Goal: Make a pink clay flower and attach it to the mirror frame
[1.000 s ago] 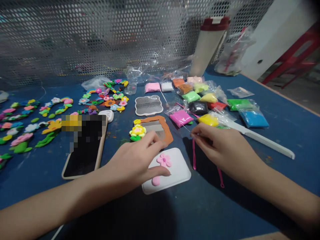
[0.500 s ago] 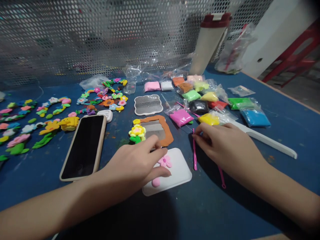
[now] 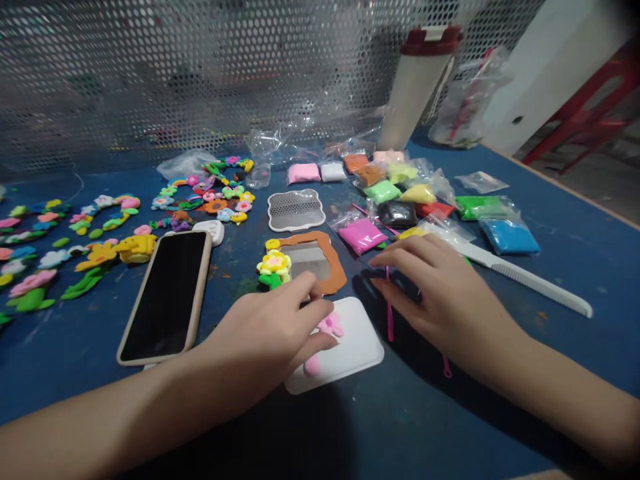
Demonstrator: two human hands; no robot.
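Observation:
My left hand (image 3: pixel 275 327) is over the left part of a white tray (image 3: pixel 357 340), fingers apart, beside a pink clay flower (image 3: pixel 331 325) and a pink clay lump (image 3: pixel 312 365) on it. My right hand (image 3: pixel 435 283) hovers above a pink stick tool (image 3: pixel 390 320), its thumb and fingers apart. The ring end of another pink tool (image 3: pixel 447 367) shows below that hand. Behind the tray lies a mirror with an orange clay border (image 3: pixel 336 267), a yellow clay flower (image 3: pixel 274 263) on its left side.
A phone (image 3: pixel 167 293) lies left, near many clay shapes (image 3: pixel 103 253). Behind are a white-framed mirror (image 3: pixel 297 210) and bagged clay (image 3: pixel 363 235). A white comb (image 3: pixel 540 280) lies right; a tumbler (image 3: pixel 417 87) stands at the back.
My right hand has opened at the thumb and fingers and shifted slightly left over the pink stick. My left hand has hardly moved.

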